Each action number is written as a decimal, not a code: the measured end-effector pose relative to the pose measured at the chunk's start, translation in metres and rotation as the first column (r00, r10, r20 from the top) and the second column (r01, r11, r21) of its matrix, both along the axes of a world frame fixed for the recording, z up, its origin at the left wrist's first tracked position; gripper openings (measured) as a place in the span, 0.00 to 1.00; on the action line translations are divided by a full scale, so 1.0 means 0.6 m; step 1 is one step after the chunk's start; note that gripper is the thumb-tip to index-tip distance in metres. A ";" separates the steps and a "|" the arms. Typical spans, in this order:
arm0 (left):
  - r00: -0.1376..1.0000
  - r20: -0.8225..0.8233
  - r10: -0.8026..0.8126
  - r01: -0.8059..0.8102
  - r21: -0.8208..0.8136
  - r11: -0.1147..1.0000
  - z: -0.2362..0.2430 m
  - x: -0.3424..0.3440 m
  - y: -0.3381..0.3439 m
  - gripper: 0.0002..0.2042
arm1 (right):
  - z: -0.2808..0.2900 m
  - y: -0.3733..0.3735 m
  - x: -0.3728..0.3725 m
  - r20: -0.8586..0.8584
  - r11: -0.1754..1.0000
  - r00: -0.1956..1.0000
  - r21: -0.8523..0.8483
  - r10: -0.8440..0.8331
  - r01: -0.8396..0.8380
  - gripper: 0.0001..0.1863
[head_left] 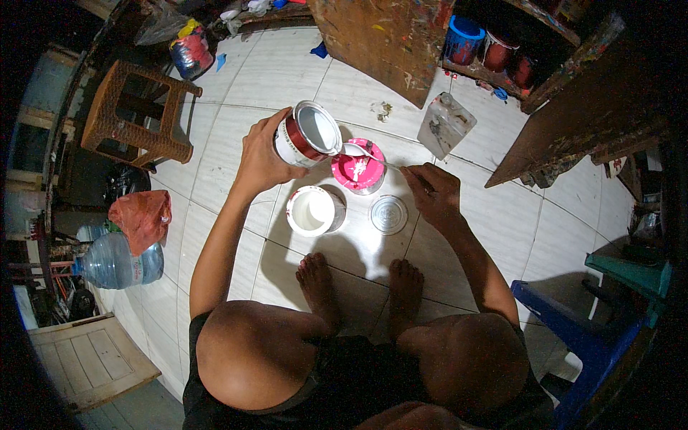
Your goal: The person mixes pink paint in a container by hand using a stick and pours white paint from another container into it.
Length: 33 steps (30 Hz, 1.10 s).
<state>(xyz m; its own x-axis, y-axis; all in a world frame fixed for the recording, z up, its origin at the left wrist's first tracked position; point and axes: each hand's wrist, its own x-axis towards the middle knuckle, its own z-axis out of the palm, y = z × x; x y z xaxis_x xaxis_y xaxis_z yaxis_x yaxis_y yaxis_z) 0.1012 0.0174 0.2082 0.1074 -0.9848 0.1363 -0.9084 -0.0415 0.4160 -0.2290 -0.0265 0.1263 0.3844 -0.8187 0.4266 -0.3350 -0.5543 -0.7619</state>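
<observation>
My left hand (261,158) grips a red and white metal can (297,143), tilted toward my right, with pale contents inside. At its lip is the bowl of a white-coated spoon (352,149), whose thin handle my right hand (433,190) holds in closed fingers. Beneath them stands a pink-topped container (365,178) smeared with white. Nearer my feet are an open white tub (301,222) with pale contents and, to its right, a round metal lid (388,215) lying on the tiles.
Tiled floor (222,136) surrounds me. A brown stool (104,107), water jug (118,265) and red bag (140,211) are left. Ahead are a wooden cabinet door (387,43), paint pots (462,43) and a dirty clear container (444,125). A blue stool (566,322) is right.
</observation>
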 end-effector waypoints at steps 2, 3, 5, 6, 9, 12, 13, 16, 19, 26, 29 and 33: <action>0.997 0.065 0.046 -0.047 0.008 0.999 0.002 -0.007 0.001 0.57 | 0.005 0.003 0.004 -0.024 1.000 1.000 0.029 0.001 0.000 0.06; 0.993 0.097 0.069 -0.070 0.011 0.997 0.003 -0.012 0.000 0.57 | 0.008 0.004 0.005 -0.039 1.000 0.999 0.027 -0.001 0.002 0.06; 0.988 0.103 0.111 -0.114 0.022 0.993 0.003 -0.022 -0.006 0.56 | 0.008 0.004 0.007 -0.029 0.999 1.000 -0.034 0.000 -0.001 0.05; 0.985 0.107 0.132 -0.136 0.027 0.990 0.003 -0.024 -0.008 0.55 | 0.003 0.001 0.006 -0.003 0.996 1.000 -0.091 0.007 -0.007 0.04; 0.984 0.099 0.147 -0.142 -0.062 0.988 -0.015 -0.013 -0.012 0.53 | 0.002 0.001 0.004 0.026 0.990 1.000 -0.142 0.005 -0.001 0.03; 0.937 -0.328 0.123 -0.124 0.018 0.992 -0.018 0.009 -0.015 0.52 | -0.004 0.001 -0.001 0.023 0.994 1.000 -0.108 -0.005 0.008 0.04; 0.916 -0.388 0.105 -0.097 0.038 0.995 -0.019 0.019 -0.014 0.48 | -0.006 0.000 -0.003 0.020 0.996 1.000 -0.093 -0.009 0.010 0.04; 0.759 -0.641 0.116 -0.036 0.136 0.990 -0.017 0.044 -0.007 0.45 | -0.006 -0.001 -0.005 -0.001 0.999 1.000 -0.046 0.002 -0.002 0.04; 0.595 -0.788 0.158 -0.052 0.158 0.986 -0.028 0.075 0.007 0.42 | -0.014 -0.007 -0.007 -0.030 0.992 0.998 -0.116 0.048 -0.052 0.05; 0.763 -0.630 0.144 -0.300 -0.148 0.942 -0.147 0.131 0.054 0.48 | -0.003 -0.012 -0.007 -0.063 0.996 0.995 -0.043 0.080 -0.083 0.05; 0.751 -0.625 0.212 -0.413 -0.193 0.890 -0.226 0.154 0.080 0.49 | 0.004 -0.010 -0.006 -0.089 0.993 0.992 -0.076 0.085 -0.092 0.05; 0.703 -0.666 0.249 -0.511 -0.230 0.828 -0.297 0.163 0.099 0.49 | -0.001 -0.016 -0.012 -0.144 0.988 0.984 -0.091 0.108 -0.121 0.07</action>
<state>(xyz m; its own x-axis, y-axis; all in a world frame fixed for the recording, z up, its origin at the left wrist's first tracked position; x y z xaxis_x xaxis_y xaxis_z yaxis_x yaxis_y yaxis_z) 0.1991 0.0770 0.0298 0.6462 -0.7205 0.2516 -0.4119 -0.0517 0.9097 -0.2362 -0.0362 0.1258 0.5341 -0.7221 0.4397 -0.3632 -0.6656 -0.6520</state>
